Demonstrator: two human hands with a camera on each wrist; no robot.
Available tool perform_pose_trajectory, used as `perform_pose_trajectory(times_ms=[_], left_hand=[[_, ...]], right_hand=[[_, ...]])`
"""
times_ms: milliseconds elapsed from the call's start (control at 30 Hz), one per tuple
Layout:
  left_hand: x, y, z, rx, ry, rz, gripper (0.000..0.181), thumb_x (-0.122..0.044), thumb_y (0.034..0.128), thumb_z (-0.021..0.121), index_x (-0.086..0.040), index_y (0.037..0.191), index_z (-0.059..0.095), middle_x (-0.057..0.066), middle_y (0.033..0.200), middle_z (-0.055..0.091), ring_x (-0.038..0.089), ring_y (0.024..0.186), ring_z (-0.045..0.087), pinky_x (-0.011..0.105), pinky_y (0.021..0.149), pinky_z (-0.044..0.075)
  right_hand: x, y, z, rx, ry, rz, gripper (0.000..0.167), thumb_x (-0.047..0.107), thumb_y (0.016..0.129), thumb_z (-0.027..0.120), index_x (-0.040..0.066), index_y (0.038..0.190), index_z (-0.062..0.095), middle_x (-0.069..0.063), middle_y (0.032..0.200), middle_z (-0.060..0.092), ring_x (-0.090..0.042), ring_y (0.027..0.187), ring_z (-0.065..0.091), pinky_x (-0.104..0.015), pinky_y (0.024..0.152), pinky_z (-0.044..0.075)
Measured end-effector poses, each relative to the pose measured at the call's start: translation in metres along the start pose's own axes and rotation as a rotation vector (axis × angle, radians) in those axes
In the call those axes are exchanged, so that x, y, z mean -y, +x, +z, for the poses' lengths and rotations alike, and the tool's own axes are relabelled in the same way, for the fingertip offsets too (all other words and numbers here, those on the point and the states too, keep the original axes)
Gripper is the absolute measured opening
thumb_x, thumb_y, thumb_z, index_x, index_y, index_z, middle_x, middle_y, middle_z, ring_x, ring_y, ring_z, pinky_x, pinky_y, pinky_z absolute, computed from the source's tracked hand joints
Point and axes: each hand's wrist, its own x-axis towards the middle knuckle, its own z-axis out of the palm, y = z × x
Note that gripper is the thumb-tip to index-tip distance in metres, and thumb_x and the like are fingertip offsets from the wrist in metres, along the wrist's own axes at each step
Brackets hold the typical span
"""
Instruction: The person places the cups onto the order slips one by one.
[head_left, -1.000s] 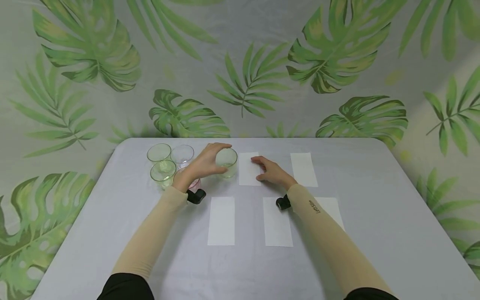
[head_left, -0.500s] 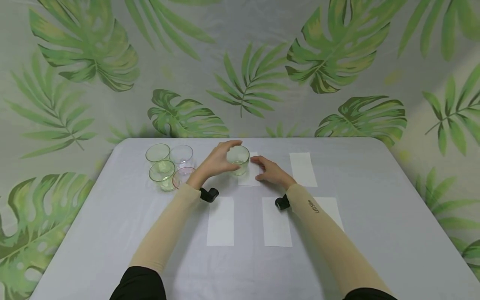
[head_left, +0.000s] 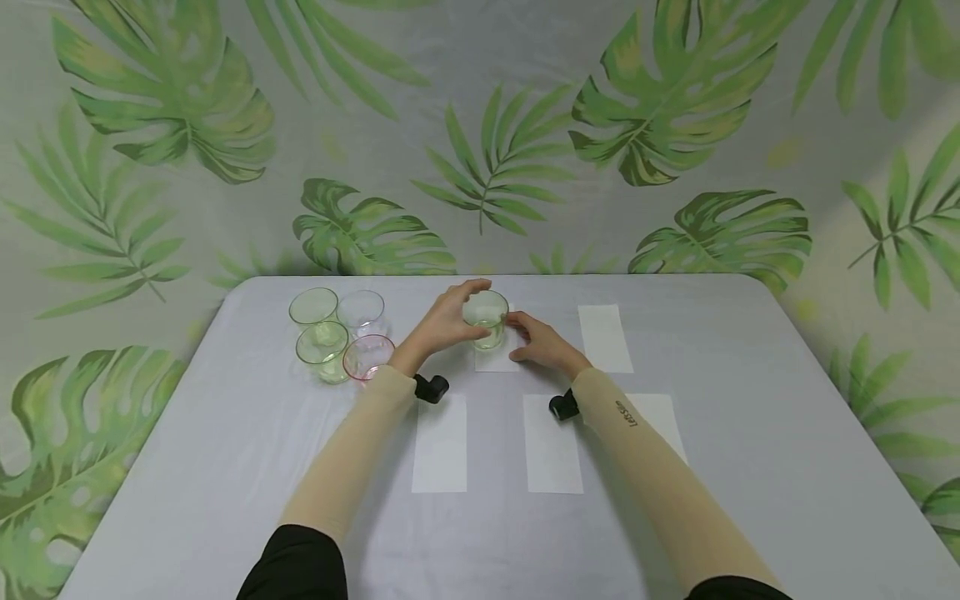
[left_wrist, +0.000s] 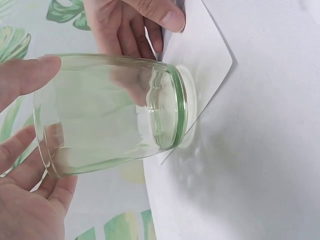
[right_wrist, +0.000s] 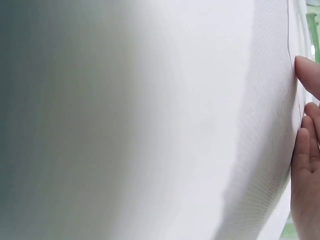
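Note:
My left hand (head_left: 442, 323) grips a pale green glass (left_wrist: 100, 115) near its rim, thumb on one side and fingers on the other. The glass stands upright over a white paper sheet (head_left: 493, 362) in the back row. Its base is at or just above the sheet; I cannot tell whether they touch. On that same sheet's right side rests my right hand (head_left: 546, 343), fingers loosely bent and thumb apart. The left wrist view shows the right thumb on the paper (left_wrist: 202, 45). Only the right fingers (right_wrist: 302, 150) appear at the edge of the right wrist view.
Grouped at the back left are a green-rimmed glass (head_left: 313, 310), a clear glass (head_left: 361, 312), a light green glass (head_left: 324, 357) and a pink-rimmed glass (head_left: 367, 358). More white sheets lie at the back right (head_left: 606, 338) and in front (head_left: 439, 443), partly under the right forearm.
My left hand has carried the pale green glass rightward, from beside the back sheet to over it. The right hand has stayed in place on the sheet.

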Motion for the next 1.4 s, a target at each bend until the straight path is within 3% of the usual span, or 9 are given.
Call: perform_pose_trajectory(times_ms=[233,467,800,1400], left_hand=[[-0.002,0.004,0.008,-0.004,-0.002,-0.003,0.076,-0.01,0.0771,0.08,-0.005,0.143,0.041,0.012,0.142,0.045,0.029,0.129,0.038,0.047,0.106,0.033],[-0.002,0.008,0.015,-0.007,-0.003,-0.014,0.076,-0.01,0.0786,0.079,-0.006,0.143,0.04,0.011,0.143,0.044,0.027,0.132,0.036,0.045,0.106,0.034],[0.0,0.009,0.019,-0.011,0.009,-0.018,0.075,-0.016,0.0795,0.079,-0.007,0.143,0.04,0.012,0.143,0.043,0.028,0.131,0.036,0.046,0.106,0.034],[-0.013,-0.01,0.004,-0.035,0.008,-0.01,0.078,-0.021,0.0816,0.077,-0.01,0.147,0.036,0.012,0.146,0.038,0.028,0.134,0.034,0.048,0.107,0.031]], right_hand=[[0.0,-0.001,0.0,-0.009,0.0,0.012,0.067,0.0,0.085,0.068,-0.002,0.143,0.034,-0.024,0.145,0.037,-0.037,0.134,0.034,-0.043,0.111,0.028],[0.001,-0.003,-0.001,-0.006,0.017,0.027,0.075,0.002,0.085,0.068,-0.003,0.147,0.026,-0.024,0.148,0.032,-0.037,0.135,0.032,-0.044,0.112,0.027],[-0.001,-0.001,-0.001,-0.011,0.032,0.03,0.074,0.001,0.085,0.068,-0.001,0.147,0.027,-0.023,0.148,0.033,-0.037,0.134,0.033,-0.044,0.111,0.028],[0.0,-0.002,-0.006,0.039,0.117,0.049,0.072,0.003,0.086,0.066,0.003,0.148,0.029,-0.019,0.152,0.026,-0.038,0.137,0.028,-0.046,0.112,0.025]])
